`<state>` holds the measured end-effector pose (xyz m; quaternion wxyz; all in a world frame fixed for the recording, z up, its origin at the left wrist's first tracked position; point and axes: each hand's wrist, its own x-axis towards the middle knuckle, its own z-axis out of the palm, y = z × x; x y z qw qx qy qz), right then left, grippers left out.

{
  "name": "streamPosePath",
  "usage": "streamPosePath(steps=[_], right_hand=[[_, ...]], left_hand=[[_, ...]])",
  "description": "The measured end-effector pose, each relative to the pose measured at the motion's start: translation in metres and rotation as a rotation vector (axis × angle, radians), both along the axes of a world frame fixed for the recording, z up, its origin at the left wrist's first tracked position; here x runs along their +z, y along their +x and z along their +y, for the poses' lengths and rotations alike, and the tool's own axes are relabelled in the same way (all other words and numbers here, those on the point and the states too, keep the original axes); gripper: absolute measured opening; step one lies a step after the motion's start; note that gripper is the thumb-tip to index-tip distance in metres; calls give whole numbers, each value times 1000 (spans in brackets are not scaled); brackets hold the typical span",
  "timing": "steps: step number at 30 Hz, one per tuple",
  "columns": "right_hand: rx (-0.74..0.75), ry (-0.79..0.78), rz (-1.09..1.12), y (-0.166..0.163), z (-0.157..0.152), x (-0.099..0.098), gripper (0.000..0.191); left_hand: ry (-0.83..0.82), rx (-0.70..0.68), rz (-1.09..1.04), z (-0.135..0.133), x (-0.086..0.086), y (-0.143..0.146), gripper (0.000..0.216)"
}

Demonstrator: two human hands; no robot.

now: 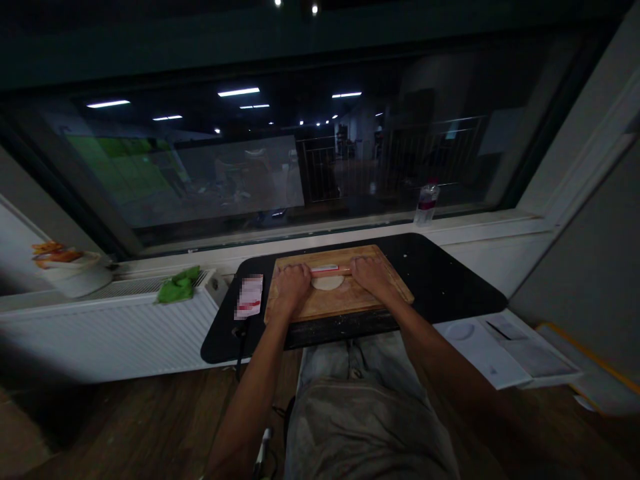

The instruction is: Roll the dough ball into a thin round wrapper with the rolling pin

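While both hands' fingers curl around its ends, a slim pink-orange rod [325, 271] spans a wooden board [345, 303].

Between the left hand [294, 280] and the right hand [369, 275], fingers closed narrowly on the rod, a flat, pale disc [327, 283] lies on the board at the rod's near side; whether rod and disc touch cannot be told. Beneath the board, a black surface [450, 283] extends past the right fingers. Left of the left fingers sits a red-and-white item [249, 297], partly pixelated; farther left, a green cloth [179, 285] drapes over a white radiator [110, 333]. Beyond the right fingers, a clear bottle [426, 207] stands before a dark window [320, 163].
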<state>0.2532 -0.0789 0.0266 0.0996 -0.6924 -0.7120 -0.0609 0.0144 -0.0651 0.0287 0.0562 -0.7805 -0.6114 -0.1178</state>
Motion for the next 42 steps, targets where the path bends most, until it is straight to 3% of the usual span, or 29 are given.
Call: streamPosePath(steps=[10,20,25,31,42], right_hand=[[-21,65,57,-1,-14,-3,49],[-9,67,75,2,-18,-9,44],[-21,61,65,-1,-27,-5,45],[-15,52,57,-2,-38,0,42],[-47,54,86,-4,-47,-1,44]], left_hand=[[15,-43,126,-10,0,-5,46],[-6,9,23,-16,1,-6,47],[17,-27,28,-23,1,-6,40],[17,28,-62,-30,3,-6,44],[86,-50,-183,-41,-6,-11,40]])
